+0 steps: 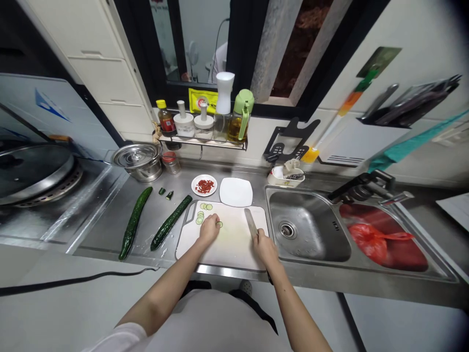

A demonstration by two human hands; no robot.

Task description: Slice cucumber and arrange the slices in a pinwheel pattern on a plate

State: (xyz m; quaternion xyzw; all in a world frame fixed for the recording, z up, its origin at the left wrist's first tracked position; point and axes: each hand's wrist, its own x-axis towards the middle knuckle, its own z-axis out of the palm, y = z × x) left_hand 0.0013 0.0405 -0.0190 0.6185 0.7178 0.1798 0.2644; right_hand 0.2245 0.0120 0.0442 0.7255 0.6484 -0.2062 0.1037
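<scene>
A white cutting board [234,244] lies on the steel counter in front of me. My left hand [208,229] rests on it with fingers curled over cucumber slices [201,216]; more slices lie at the board's far left corner. My right hand [264,248] grips the handle of a knife [251,223], its blade pointing away over the board's right side. Two whole cucumbers [134,222] [170,222] lie on the counter to the left of the board, with two cut ends [165,193] behind them.
Behind the board stand a small plate of red chilies [204,185] and a white square plate [236,191]. A steel pot [138,161] and condiment rack [205,128] are at the back left. A double sink [308,230] with a red bag [372,239] lies right; a stove [32,171] sits far left.
</scene>
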